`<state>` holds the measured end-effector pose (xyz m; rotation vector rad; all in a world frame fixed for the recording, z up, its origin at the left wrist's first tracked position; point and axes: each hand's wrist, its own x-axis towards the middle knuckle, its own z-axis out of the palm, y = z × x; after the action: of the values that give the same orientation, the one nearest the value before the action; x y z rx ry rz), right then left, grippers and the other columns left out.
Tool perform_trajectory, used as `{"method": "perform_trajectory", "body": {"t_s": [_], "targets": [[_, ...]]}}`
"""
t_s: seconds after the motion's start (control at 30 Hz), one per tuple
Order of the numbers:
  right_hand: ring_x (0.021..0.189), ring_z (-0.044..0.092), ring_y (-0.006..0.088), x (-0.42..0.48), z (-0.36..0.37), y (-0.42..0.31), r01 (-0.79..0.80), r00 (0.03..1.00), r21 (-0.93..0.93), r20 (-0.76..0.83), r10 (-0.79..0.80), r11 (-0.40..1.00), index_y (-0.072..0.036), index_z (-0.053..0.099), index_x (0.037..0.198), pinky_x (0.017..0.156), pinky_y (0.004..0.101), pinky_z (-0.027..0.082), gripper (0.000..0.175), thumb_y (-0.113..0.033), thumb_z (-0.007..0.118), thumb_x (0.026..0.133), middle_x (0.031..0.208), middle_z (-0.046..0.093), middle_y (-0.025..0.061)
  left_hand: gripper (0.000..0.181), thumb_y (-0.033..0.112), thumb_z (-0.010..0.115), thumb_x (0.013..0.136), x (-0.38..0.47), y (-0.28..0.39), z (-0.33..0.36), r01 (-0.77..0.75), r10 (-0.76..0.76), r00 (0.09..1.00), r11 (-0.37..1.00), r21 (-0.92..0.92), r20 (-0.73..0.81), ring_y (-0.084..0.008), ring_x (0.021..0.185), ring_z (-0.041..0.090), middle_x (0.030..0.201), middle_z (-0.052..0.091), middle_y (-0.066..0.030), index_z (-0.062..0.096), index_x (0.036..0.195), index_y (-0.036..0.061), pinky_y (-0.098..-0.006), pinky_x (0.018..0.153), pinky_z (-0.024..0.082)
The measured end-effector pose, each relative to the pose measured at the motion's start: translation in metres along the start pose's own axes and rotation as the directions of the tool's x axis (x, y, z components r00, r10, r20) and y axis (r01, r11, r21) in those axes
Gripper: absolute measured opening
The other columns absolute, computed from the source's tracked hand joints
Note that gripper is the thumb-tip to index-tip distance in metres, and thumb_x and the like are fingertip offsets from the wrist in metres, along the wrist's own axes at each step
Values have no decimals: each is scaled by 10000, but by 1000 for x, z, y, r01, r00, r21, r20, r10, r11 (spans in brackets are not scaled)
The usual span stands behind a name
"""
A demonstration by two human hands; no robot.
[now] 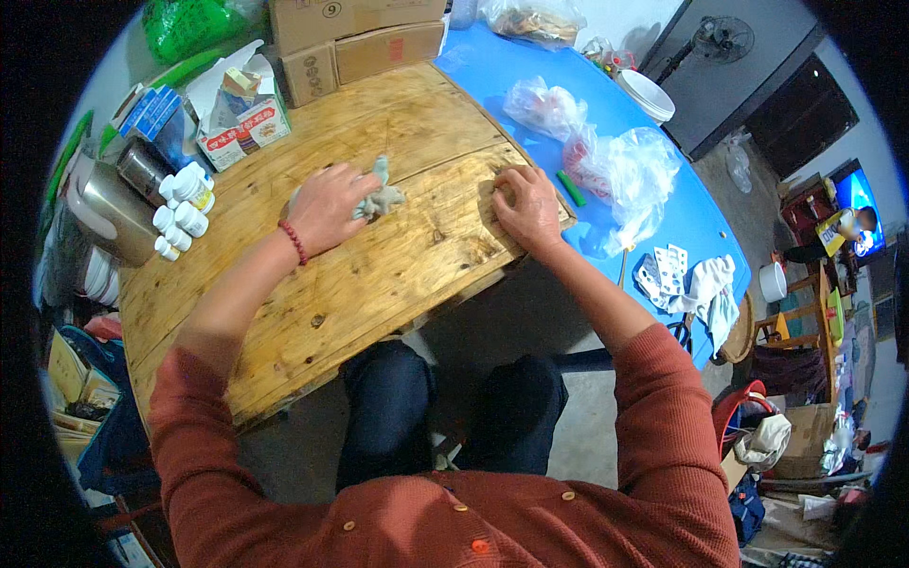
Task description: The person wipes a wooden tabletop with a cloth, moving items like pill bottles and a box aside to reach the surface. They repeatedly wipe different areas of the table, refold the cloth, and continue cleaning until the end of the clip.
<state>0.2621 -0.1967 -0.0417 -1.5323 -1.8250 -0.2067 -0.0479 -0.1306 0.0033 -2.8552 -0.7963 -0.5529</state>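
Observation:
My left hand, with a red bead bracelet at the wrist, presses down on a crumpled pale grey-green cloth. Part of that cloth is hidden under my palm and fingers. Both lie on a worn wooden tabletop with dark knots. Near the table's right edge, my right hand rests on the wood with its fingers curled down. Its palm side is turned away, so whether anything is under it cannot be seen.
White pill bottles, an opened carton and a metal kettle stand at left. Cardboard boxes sit at the back. On the adjoining blue table lie plastic bags, a green stick-like object and blister packs.

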Motion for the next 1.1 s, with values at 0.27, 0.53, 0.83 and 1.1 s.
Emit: {"method": "perform_trajectory", "body": {"t_s": [0.27, 0.53, 0.83, 1.1], "targets": [[954, 537, 337, -1, 1, -3, 22, 999, 13, 33, -22, 1000, -69, 620, 850, 828, 451, 438, 126, -141, 632, 747, 1002, 606, 114, 448, 88, 721, 687, 139, -39, 87, -39, 55, 992, 989, 142, -109, -301, 1002, 577, 1034, 592, -113, 575, 1104, 164, -431, 795, 487], [938, 526, 337, -1, 0, -1, 37, 999, 58, 24, -38, 998, -70, 610, 832, 813, 454, 426, 122, -143, 629, 736, 984, 599, 111, 313, 162, 533, 864, 235, -92, 138, 139, -81, 967, 962, 234, -241, -315, 944, 612, 978, 625, -111, 582, 1158, 253, -471, 765, 506], [997, 514, 336, 0, 1, 5, -11, 1000, 5, 23, 11, 1000, -42, 586, 870, 857, 463, 426, 197, -190, 616, 744, 999, 588, 146, 306, 183, 537, 881, 170, -95, 80, 394, -395, 911, 919, 31, 116, -370, 1028, 590, 1102, 627, -189, 575, 1184, 172, -482, 836, 475], [1011, 510, 328, -3, 2, 0, -67, 998, 42, -11, 68, 997, -53, 597, 836, 876, 444, 413, 137, -152, 604, 742, 1021, 586, 129, 518, 90, 659, 808, 89, -128, 70, 574, -563, 819, 798, 186, -113, -355, 1053, 569, 1140, 601, -166, 493, 1297, 122, -453, 866, 481]]}}
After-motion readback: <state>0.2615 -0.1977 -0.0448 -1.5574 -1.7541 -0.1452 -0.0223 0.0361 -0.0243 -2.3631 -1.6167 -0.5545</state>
